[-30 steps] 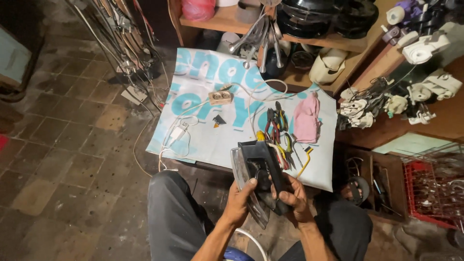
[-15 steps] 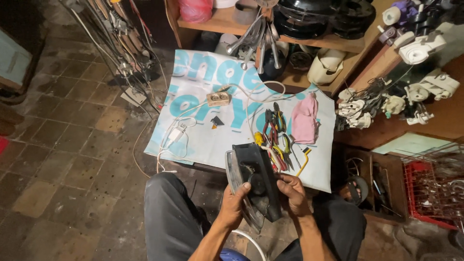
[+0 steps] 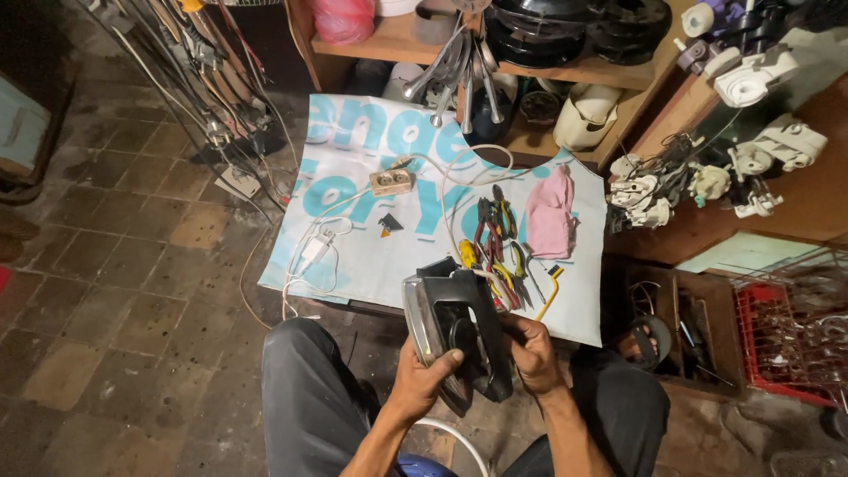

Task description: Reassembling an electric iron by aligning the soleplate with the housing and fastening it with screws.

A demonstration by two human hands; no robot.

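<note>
I hold a black clothes iron with a shiny metal soleplate over my lap, tilted on its side. My left hand grips the soleplate edge from below. My right hand clasps the black body on the right. Just beyond the iron, a pile of pliers and screwdrivers lies on a white and blue banner sheet spread on the floor.
On the sheet lie a pink cloth, a beige socket box with white cable, a white plug. A wooden shelf holds dark appliances behind. Red crate at right, white parts on a wooden board.
The iron has been turned a little in my hands, so the soleplate now faces more to the left. Both hands keep their hold.
</note>
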